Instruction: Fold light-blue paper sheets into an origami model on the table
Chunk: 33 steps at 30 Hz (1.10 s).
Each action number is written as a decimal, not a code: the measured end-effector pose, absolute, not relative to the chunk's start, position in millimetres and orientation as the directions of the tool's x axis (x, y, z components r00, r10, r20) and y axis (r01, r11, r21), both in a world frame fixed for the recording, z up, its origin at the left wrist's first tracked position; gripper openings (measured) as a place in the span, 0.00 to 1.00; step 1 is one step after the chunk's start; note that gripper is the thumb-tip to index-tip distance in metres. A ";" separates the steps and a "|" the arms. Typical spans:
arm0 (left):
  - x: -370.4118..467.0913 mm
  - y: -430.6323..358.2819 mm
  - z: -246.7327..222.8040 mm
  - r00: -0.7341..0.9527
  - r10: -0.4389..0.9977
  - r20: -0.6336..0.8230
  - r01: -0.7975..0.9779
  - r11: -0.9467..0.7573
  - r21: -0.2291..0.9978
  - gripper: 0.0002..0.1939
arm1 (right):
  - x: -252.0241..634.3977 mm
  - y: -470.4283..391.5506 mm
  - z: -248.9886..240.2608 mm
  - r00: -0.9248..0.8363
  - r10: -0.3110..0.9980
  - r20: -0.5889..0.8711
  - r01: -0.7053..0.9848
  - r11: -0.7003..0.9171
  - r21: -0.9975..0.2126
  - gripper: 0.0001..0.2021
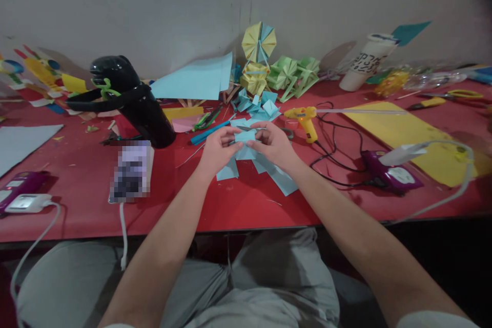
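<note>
while a small light-blue paper piece (245,136) is held up between the two hands, its left edge is pinched by the fingers of the left hand (217,151) and its right edge by those of the right hand (277,147), probably so that it is kept flat and square. it is held just above loose blue paper squares (285,182), which seem to have been left within easy reach.

beyond the fingertips, small folded blue pieces (269,107) are heaped. just right of them a yellow glue gun (307,124) is laid on its side, its nozzle turned towards the heap (perhaps so that hot glue is kept off the sheets), and its cord is led to a purple power strip (395,173).

farther back, yellow and green folded paper shapes (292,75) are stood near the wall (161,5), presumably out of harm's way, and a black bottle (148,120) is set upright but leaning in view, on the red table (230,212).
</note>
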<state>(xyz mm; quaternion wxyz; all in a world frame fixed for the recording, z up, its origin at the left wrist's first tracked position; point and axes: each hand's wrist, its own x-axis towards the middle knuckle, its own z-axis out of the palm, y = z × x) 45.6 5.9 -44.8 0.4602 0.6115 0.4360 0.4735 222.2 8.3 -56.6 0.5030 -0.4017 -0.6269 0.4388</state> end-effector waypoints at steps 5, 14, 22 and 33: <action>46.3 2.4 -38.7 0.128 0.982 0.138 0.088 -0.150 0.985 0.20 | 223.0 7.4 -54.7 -0.177 0.938 0.297 0.090 0.316 -0.944 0.24; 44.4 6.4 -40.8 0.125 0.974 0.190 0.106 -0.204 0.973 0.15 | 220.0 3.2 -48.4 -0.207 0.932 0.299 0.111 0.326 -0.939 0.15; 45.0 4.9 -38.3 0.144 0.958 0.248 0.120 -0.265 0.957 0.12 | 222.1 5.4 -52.5 -0.208 0.930 0.305 0.251 0.352 -0.902 0.19; 43.1 9.3 -42.4 0.172 0.963 0.209 0.077 -0.225 0.971 0.13 | 223.9 5.4 -48.8 -0.252 0.914 0.317 0.260 0.380 -0.888 0.19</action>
